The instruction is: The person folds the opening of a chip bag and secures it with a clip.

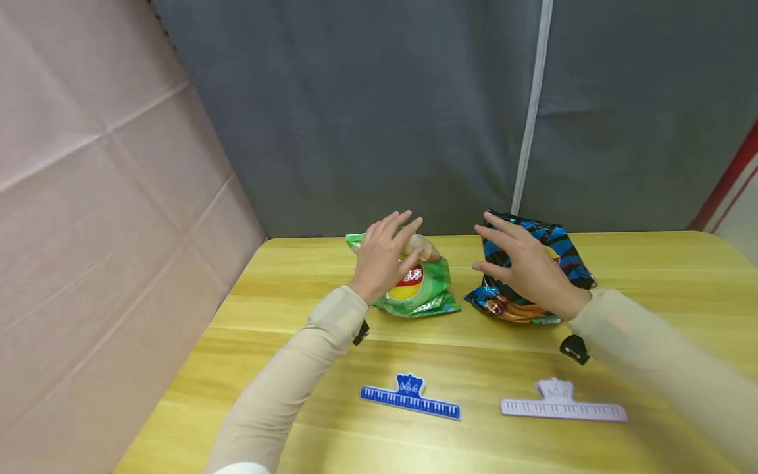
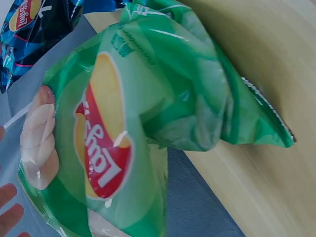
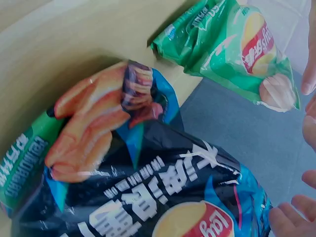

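A green Lay's chip bag sits at the back of the table, its lower part folded in the left wrist view. My left hand hovers by it with fingers spread, covering part of it. To its right lies a black and blue Lay's chip bag with a prawn-like picture near its lower end. My right hand is over that bag, fingers extended and apart. In the right wrist view, fingertips come close to the bag's edge; I cannot tell whether they touch.
Nearer the front of the wooden table lie a blue piano-key clip and a pale pink one. A grey curtain hangs right behind the table. Pale cloth covers the left side.
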`<state>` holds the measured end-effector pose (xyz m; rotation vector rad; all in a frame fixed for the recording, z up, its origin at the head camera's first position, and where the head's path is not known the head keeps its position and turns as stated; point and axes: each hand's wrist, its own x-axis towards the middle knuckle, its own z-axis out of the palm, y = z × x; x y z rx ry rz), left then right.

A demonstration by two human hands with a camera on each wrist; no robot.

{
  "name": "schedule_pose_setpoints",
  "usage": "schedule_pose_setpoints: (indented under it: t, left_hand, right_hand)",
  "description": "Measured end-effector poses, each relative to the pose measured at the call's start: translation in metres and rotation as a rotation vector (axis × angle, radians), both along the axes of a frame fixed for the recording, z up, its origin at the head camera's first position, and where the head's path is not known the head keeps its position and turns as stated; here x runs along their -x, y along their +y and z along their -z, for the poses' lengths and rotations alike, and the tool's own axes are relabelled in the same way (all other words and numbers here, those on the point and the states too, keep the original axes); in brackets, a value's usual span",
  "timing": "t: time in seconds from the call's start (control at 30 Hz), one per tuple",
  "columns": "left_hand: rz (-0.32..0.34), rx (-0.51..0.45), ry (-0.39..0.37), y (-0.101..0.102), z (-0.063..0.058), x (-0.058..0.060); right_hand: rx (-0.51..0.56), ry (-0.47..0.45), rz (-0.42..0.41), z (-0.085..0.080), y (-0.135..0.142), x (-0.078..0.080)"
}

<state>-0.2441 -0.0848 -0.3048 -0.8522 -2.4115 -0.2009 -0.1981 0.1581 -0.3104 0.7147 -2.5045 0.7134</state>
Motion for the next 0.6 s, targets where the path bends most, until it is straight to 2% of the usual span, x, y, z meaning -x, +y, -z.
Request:
schedule_pose_setpoints:
  t: [0.27,0.6]
  left_hand:
    - [-0.009,-0.036,0.022,-0.005,0.004,0.001]
    - [-0.015,-0.073,0.057,-0.009,0.01,0.003]
  right_hand:
    - [-0.003,-0.038,-0.028,0.008,-0.005,-0.001]
    - [0.014,-0.039,-0.057,0.014,-0.013,0.002]
